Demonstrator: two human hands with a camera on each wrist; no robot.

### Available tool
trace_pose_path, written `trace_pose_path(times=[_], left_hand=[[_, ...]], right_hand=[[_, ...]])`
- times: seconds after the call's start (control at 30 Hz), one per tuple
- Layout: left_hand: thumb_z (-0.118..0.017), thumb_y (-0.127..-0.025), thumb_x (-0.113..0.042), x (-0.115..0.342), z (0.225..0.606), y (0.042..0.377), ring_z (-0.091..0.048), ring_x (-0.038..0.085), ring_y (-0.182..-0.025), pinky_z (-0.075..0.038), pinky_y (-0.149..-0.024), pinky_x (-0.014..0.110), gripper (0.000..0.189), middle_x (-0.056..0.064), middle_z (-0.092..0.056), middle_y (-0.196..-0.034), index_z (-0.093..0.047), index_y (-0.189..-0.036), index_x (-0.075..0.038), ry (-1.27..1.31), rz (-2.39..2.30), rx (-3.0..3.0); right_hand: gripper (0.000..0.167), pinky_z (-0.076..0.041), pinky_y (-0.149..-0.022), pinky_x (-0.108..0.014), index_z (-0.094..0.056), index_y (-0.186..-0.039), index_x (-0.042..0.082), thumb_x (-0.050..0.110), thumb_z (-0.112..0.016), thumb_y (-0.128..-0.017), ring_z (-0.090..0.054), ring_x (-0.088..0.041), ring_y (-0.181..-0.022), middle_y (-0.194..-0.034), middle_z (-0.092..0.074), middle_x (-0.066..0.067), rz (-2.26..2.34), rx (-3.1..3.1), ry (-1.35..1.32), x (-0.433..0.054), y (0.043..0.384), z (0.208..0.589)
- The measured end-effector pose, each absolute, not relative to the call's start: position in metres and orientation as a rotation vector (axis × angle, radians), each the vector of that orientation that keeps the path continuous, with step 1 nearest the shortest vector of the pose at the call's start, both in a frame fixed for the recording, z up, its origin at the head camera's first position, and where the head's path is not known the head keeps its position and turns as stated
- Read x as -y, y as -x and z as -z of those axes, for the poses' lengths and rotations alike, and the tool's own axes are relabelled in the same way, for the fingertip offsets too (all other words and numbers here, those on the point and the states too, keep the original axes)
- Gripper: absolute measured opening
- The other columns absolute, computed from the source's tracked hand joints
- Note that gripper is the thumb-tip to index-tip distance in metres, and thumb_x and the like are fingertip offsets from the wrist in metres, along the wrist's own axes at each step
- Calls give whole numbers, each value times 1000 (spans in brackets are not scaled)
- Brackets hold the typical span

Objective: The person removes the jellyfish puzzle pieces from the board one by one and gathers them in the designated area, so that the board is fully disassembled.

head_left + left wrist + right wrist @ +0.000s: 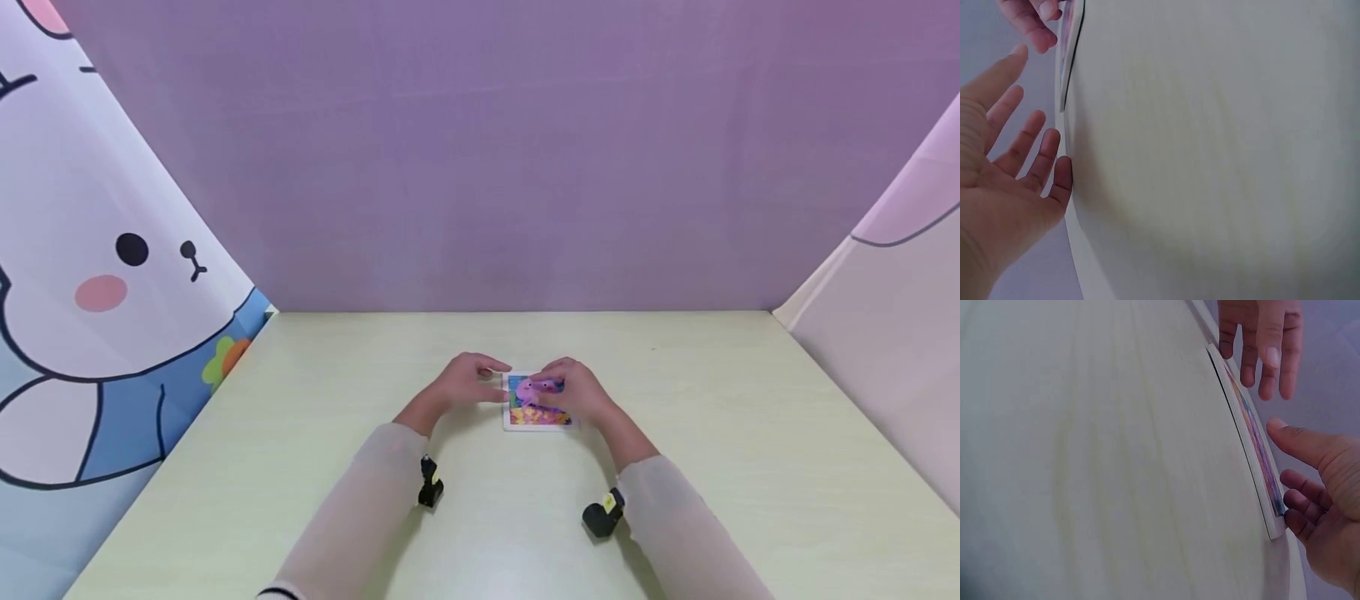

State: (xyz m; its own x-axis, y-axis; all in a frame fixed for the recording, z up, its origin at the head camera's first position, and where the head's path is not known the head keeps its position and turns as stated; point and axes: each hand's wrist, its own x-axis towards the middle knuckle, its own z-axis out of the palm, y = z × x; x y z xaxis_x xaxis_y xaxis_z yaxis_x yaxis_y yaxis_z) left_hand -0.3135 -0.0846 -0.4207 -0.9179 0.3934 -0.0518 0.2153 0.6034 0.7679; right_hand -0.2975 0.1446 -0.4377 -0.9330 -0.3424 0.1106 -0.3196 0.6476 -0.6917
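Observation:
A small flat picture board (540, 417) with a white border lies on the table, showing a pink cartoon figure on blue with yellow and pink below. At its left side is my left hand (467, 380), thumb and fingers spread apart with nothing held. My right hand (577, 392) is over the board's right part, its fingers covering some of the picture. From the right wrist view, the right hand's (1329, 494) thumb stands away from the bent fingers, which are close to the board's edge (1247, 437); nothing shows between them.
The pale wood-grain table (300, 467) runs back to a plain purple backdrop (480, 167). A cartoon-printed cloth (67, 192) hangs on the left, and another pale cloth (892, 333) on the right. Black wrist cameras (430, 483) sit at both sleeves.

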Motion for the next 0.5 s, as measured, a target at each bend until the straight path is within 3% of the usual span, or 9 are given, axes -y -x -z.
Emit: trace_pose_path(times=[0.23, 0.5], left_hand=[[-84, -78, -23, 75, 422, 320, -56, 26, -115, -44, -99, 42, 45, 4, -63, -124, -70, -120, -15, -465, -1061, -2651], [-84, -78, -22, 71, 424, 328, -56, 23, -107, -45, -96, 39, 45, 4, -62, -116, -70, -119, -14, -519, -946, -2689]], right_hand=[[37, -41, -101, -52, -72, -116, 7, 19, -80, -82, -53, -35, -115, -122, -59, -15, 1185, -2789, 520, -145, 297, 439], [37, -40, -100, -51, -72, -114, 4, 18, -81, -81, -53, -34, -111, -117, -58, -14, 1216, -2807, 548, -147, 300, 445]])
